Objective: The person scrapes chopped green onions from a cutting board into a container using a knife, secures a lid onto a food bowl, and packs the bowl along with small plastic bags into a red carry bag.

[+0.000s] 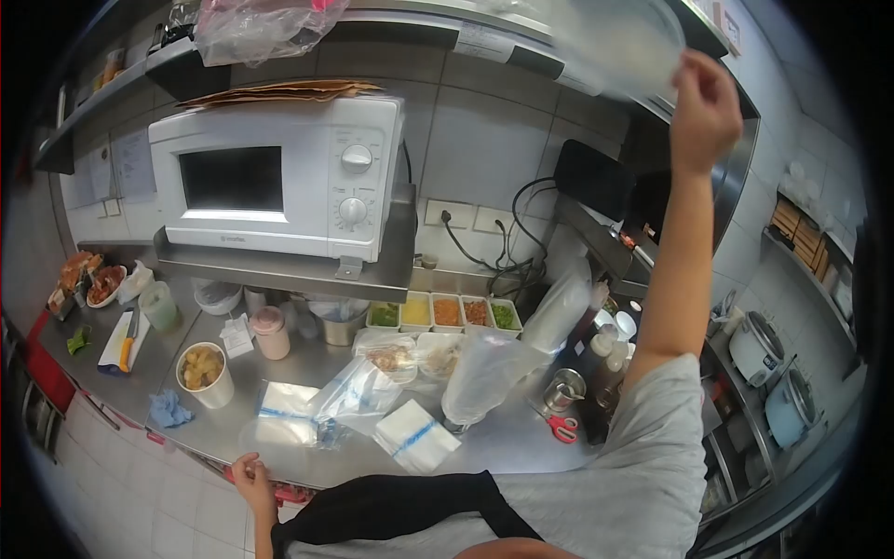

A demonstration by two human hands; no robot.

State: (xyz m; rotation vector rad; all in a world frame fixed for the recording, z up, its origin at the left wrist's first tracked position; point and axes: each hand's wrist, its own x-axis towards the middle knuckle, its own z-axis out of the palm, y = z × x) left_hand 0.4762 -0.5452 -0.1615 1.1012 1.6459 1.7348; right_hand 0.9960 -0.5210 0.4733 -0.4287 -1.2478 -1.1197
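My right hand (pixel 708 112) is raised high at the upper right, its fingers pinched on the edge of a round, translucent plastic lid (pixel 622 47), blurred by motion, in front of the upper shelf. Low at the counter's front edge is my left hand (pixel 252 480), fingers loosely bent and apart, with nothing in it. Nearest to it on the counter are a stack of folded plastic bags (pixel 287 415) with a blue stripe and a crumpled blue cloth or glove (pixel 169 410). A white paper tub (pixel 207 375) with chunks of yellowish food stands uncovered behind them.
A white microwave (pixel 279 177) sits on a wall shelf above the steel counter (pixel 507 447). Below are trays of chopped toppings (pixel 447 312), a pink-filled jar (pixel 271 334) and plastic sleeves (pixel 494 373). Red-handled scissors (pixel 562 429), sauce bottles (pixel 596 354) and a yellow-handled knife (pixel 126 352) lie around.
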